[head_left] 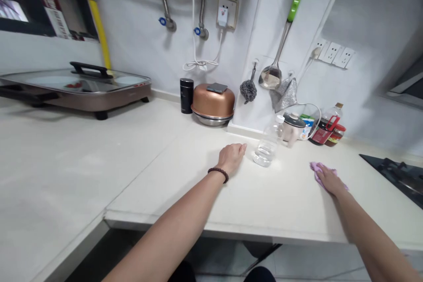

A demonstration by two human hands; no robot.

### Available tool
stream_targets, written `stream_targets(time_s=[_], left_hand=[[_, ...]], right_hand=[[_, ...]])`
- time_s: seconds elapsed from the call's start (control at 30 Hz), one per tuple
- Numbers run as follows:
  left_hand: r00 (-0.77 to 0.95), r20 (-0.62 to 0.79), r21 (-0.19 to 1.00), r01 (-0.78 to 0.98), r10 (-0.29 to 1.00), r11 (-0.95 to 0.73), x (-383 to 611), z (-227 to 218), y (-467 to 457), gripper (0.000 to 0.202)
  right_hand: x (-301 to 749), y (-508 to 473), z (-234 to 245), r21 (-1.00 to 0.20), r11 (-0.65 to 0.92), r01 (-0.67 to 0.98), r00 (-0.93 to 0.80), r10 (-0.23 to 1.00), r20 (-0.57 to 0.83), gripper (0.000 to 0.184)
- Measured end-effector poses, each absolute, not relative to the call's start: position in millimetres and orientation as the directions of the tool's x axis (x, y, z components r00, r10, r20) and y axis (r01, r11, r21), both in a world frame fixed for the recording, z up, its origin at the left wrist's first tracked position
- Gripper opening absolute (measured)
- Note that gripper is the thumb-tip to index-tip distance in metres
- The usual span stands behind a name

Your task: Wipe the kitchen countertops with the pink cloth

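Observation:
My left hand (232,157), with a dark beaded bracelet at the wrist, is closed in a loose fist just above or on the pale countertop (185,176); nothing shows in it. Right of it stands a clear plastic bottle (266,150) with a white cap, upright and partly filled with clear liquid, a small gap away from the fingers. Farther right, my right hand (330,179) presses down on a pink cloth (317,169) that lies against the counter. Part of the cloth is hidden under the palm and fingers.
A lidded electric pan (109,90) sits at left. Along the wall stand a black canister (187,97), a copper-coloured bowl (211,99) over a metal one, a small pot (292,125) and jars (322,132). A ladle (271,77) and scrubber (247,91) hang above. At right is a stove (396,176).

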State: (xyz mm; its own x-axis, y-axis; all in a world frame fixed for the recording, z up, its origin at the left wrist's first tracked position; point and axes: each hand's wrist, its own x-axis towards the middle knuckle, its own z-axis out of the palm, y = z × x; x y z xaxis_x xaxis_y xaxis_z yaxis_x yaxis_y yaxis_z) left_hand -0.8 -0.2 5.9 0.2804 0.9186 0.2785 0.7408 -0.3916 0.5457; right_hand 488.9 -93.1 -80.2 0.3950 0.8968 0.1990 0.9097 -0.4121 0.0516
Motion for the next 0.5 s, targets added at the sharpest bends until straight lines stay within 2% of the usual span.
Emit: stream_targets(time_s=[0.07, 0.2, 0.37, 0.5], left_hand=[[0.288, 0.273, 0.547, 0.738, 0.918, -0.394, 1.3, 5.7, -0.1, 0.052], [0.283, 0.257, 0.525, 0.762, 0.924, -0.379, 1.1, 4.0, 4.2, 0.053], [0.244, 0.237, 0.513, 0.79, 0.94, -0.335, -8.9, 3.2, 9.7, 0.053], [0.218, 0.242, 0.512, 0.799, 0.946, -0.315, -16.1, 3.0, 10.7, 0.054]], right_hand=[[449.1, -96.4, -71.2, 0.006, -0.385, 0.923, 0.381, 0.916, 0.128, 0.062], [359.4, -100.0, -61.4, -0.032, -0.124, 0.992, 0.126, 0.989, 0.072, 0.06], [268.9, -125.9, -54.3, -0.123, 0.154, 0.98, -0.148, 0.987, 0.061, 0.058], [260.2, -163.3, -46.4, -0.204, 0.244, 0.948, -0.239, 0.97, 0.048, 0.06]])
